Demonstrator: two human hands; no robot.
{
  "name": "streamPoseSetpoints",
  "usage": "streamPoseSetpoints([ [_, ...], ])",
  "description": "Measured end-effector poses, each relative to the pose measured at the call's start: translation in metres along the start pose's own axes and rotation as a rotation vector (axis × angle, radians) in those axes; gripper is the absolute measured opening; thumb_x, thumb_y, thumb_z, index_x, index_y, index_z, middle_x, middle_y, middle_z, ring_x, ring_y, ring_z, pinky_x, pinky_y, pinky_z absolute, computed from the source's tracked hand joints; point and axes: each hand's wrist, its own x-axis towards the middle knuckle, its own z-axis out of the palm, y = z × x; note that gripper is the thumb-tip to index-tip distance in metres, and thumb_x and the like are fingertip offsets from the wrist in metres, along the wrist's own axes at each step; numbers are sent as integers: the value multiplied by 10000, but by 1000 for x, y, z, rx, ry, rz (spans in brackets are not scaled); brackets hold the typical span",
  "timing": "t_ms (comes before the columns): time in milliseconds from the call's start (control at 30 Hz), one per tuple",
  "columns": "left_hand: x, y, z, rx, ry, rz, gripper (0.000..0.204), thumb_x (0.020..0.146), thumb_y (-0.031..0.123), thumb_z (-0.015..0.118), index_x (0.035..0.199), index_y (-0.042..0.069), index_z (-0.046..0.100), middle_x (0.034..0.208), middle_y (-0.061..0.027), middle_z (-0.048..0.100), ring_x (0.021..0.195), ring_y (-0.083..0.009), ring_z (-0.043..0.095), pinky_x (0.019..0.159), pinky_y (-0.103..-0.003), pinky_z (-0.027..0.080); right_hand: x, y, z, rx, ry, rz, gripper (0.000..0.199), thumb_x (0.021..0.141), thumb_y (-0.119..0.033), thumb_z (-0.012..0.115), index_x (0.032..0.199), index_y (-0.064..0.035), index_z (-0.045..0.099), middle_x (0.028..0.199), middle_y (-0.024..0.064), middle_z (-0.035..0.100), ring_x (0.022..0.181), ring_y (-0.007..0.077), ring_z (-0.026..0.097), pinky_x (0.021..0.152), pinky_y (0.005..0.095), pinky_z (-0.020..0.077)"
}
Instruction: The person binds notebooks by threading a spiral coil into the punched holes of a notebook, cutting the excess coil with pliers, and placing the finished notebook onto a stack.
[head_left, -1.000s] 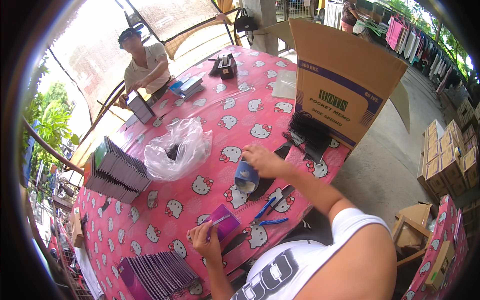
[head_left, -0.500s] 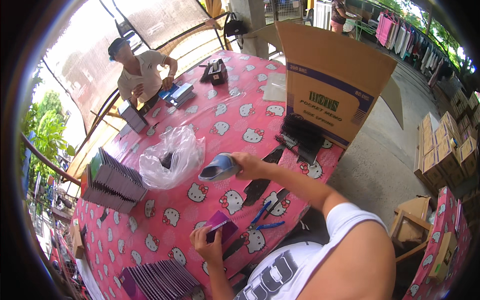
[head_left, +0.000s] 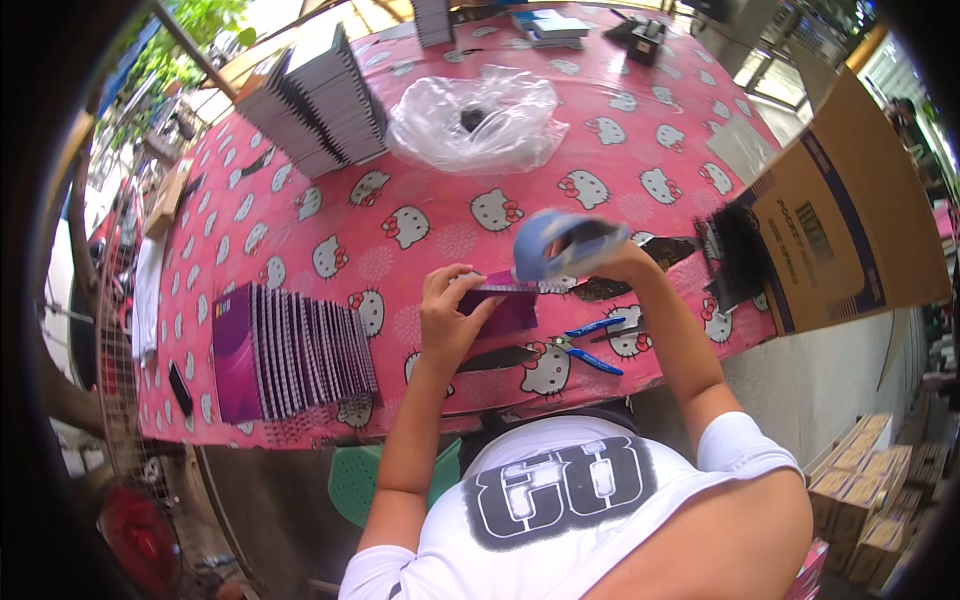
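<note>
My left hand [head_left: 450, 310] grips the near-left side of a purple notebook [head_left: 513, 313], its thumb in front and fingers behind. The notebook's top edge, lined with small binding holes or coils, faces up. In my right hand [head_left: 630, 262] is a blue slipper-like thing [head_left: 545, 245], hollow and rounded at one end, held just above the notebook's right end; motion blurs it a little. Blue-handled cutting pliers [head_left: 592, 350] lie spread on the table to the right of the notebook.
Stacked purple notebooks [head_left: 300, 350] stand at left, with taller notebook stacks [head_left: 320, 105] behind. A clear plastic bag [head_left: 430, 125] sits beyond my hands. At right are black binding coils [head_left: 735, 255] and a big carton [head_left: 840, 200]. A phone [head_left: 180, 388] lies near the left edge.
My view has swung toward the table's left, so things sit differently. My right hand has brought the blue slipper-like thing close over the notebook, while my left hand keeps its grip.
</note>
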Motion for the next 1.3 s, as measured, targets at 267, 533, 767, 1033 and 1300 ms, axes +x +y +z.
streamPoseSetpoints([
  [267,-5,-28,-14,-216,26,-201,272,710,16,779,970,47,703,997,-84,653,902,-190,636,767,-297,524,27,3,23,-91,18,-24,370,627,11,671,993,-33,639,759,56,634,711,106,569,658,295,477],
  [533,-8,-47,-12,-777,113,-480,256,795,-105,681,1039,-27,684,1020,-72,683,929,-137,655,839,-256,543,52,-18,32,-496,97,78,383,615,4,686,991,-49,635,835,63,674,785,157,631,677,319,489],
  [767,-15,-65,-15,-902,36,-369,271,810,-99,672,1070,-24,663,1019,-89,681,933,-141,643,820,-269,553,18,31,8,-728,546,124,335,702,-53,666,1028,-71,596,984,145,637,952,373,612,758,469,509],
  [1033,-16,-79,7,-1006,154,-427,187,826,-25,698,1003,10,647,996,-68,664,906,-126,607,815,-256,488,-98,25,-13,-1060,665,157,619,712,-316,768,1215,-63,509,1275,137,485,1216,344,445,985,529,360],
  [1300,4,-76,19,-1178,158,-571,141,859,-21,666,993,20,640,966,-44,642,851,-102,590,769,-233,486,-167,5,88,-779,2,204,744,851,-465,616,1420,-70,343,1450,141,360,1393,313,275,1126,568,160],
])
